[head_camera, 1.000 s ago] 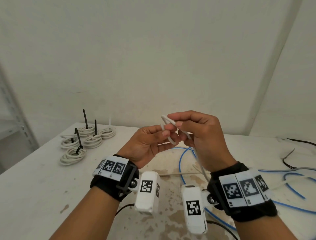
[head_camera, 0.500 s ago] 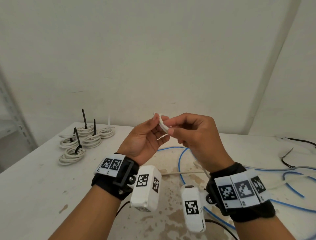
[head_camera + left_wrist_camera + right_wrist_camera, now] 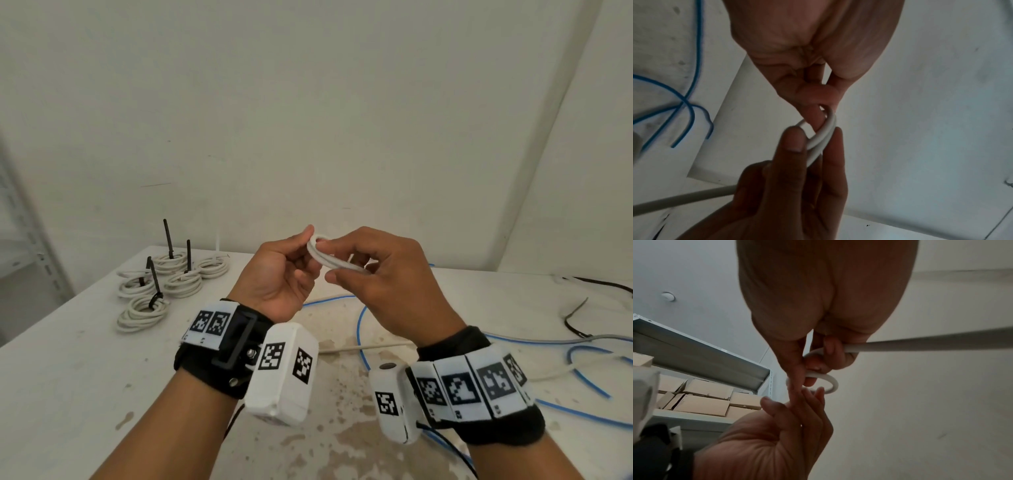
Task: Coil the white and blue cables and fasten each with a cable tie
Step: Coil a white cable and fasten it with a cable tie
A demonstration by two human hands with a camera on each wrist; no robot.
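White cable [image 3: 329, 257] forms a small loop held above the table [image 3: 61, 370], pinched between the fingers of the left hand [image 3: 277, 277] and right hand [image 3: 383, 284]. Beyond, loose blue cable [image 3: 359, 322] lies on the tabletop, and tied white coils [image 3: 164, 287] sit at the far left.
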